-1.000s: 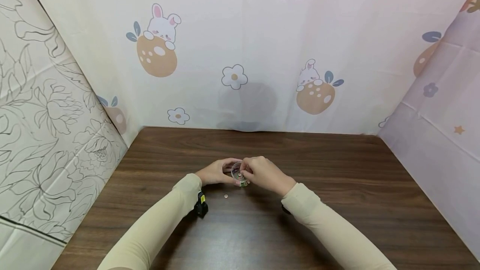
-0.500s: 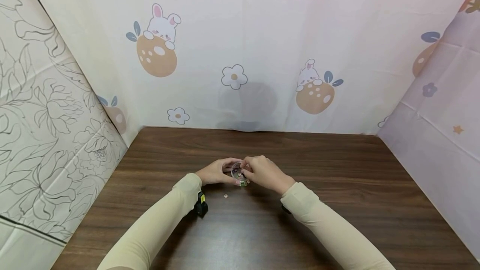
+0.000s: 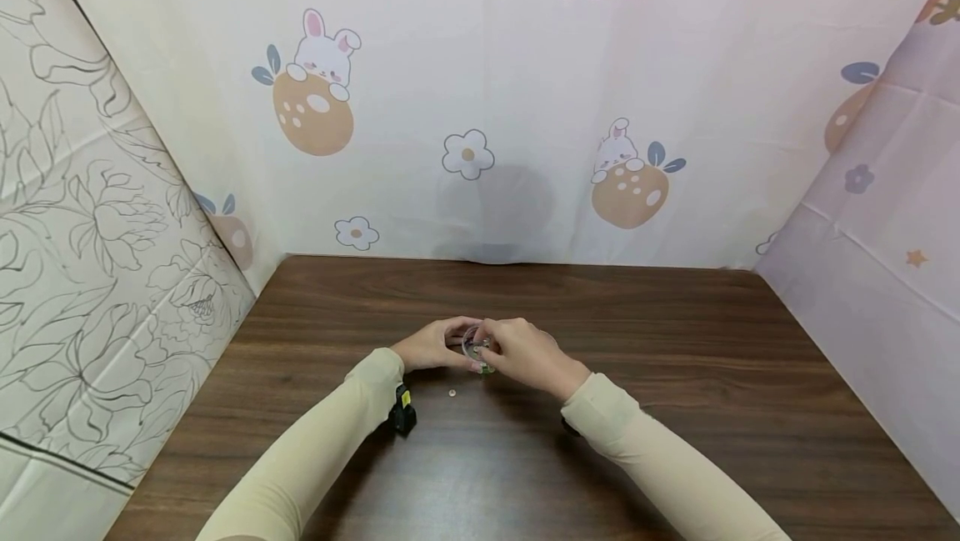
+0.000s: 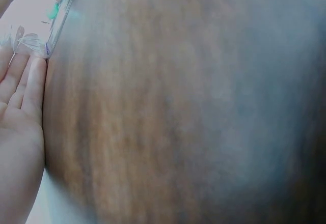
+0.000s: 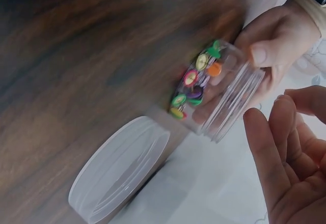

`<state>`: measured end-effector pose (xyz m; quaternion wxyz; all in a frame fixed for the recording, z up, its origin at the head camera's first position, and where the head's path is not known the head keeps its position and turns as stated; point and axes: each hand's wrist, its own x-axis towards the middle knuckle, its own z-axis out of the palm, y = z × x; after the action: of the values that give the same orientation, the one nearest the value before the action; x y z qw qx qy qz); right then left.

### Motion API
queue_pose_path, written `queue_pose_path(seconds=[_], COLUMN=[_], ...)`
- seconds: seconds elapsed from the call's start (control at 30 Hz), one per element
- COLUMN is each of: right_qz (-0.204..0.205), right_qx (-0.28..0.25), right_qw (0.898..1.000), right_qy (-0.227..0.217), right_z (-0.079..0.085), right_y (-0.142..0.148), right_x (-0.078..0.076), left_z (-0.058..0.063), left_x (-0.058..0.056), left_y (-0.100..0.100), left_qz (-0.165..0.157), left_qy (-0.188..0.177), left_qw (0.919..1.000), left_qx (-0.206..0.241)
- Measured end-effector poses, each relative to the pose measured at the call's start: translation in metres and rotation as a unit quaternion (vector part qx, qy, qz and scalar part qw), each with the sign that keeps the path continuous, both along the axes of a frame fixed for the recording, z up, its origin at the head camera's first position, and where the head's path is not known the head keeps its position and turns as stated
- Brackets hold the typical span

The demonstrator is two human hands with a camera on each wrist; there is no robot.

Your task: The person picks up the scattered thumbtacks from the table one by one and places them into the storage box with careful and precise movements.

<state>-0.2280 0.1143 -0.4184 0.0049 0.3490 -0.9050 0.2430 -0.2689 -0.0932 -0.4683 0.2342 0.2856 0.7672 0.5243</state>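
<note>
My left hand point(image 3: 429, 346) curls its fingers and thumb round a small clear plastic jar point(image 5: 238, 95) near the table's middle. Colourful flat-headed thumbtacks point(image 5: 191, 77), some patterned like fruit slices, lie in the bottom of the jar. The jar's mouth is uncovered. Over it hovers my right hand point(image 3: 525, 354), fingertips bent and close to the thumb tip; whether a tack is between them is too small to make out. One loose thumbtack point(image 3: 452, 393) lies on the table in front of the jar. In the left wrist view, only part of the jar point(image 4: 60, 23) shows.
A clear round lid point(image 5: 119, 169) lies on the dark wooden table point(image 3: 645, 458), beside the jar and mostly behind my right hand in the head view. White printed curtains point(image 3: 510, 91) hang at the back and sides.
My right hand has shifted slightly left and down over the jar's mouth. Beyond it, the lid's edge now shows. My left hand and the jar stay in place.
</note>
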Motion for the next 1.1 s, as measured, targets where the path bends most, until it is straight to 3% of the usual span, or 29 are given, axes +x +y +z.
queue_pose_path(seconds=[0.2,0.33,0.57,0.77,1.1], right_qz=[0.063,0.089,0.127,0.121,0.109], right_qx=[-0.01,0.006,0.035,0.049,0.094], right_qw=[0.998,0.996,0.991,0.991,0.987], right_qy=[0.017,0.015,0.01,0.023,0.073], right_z=[-0.005,-0.01,-0.021,-0.026,-0.029], right_y=[-0.008,-0.014,-0.026,-0.033,-0.039], right_x=[0.007,0.012,0.019,0.021,0.025], left_z=[-0.022,-0.025,-0.009,0.007,0.005], left_x=[-0.013,-0.016,-0.007,0.0,-0.001], left_y=[-0.002,-0.003,-0.001,-0.001,-0.001], left_qz=[-0.015,-0.015,-0.02,-0.03,-0.032], left_qy=[0.024,0.04,0.04,0.039,0.04], left_qw=[0.9995,0.999,0.9989,0.9987,0.9985], left_qx=[0.01,0.012,0.013,0.016,0.017])
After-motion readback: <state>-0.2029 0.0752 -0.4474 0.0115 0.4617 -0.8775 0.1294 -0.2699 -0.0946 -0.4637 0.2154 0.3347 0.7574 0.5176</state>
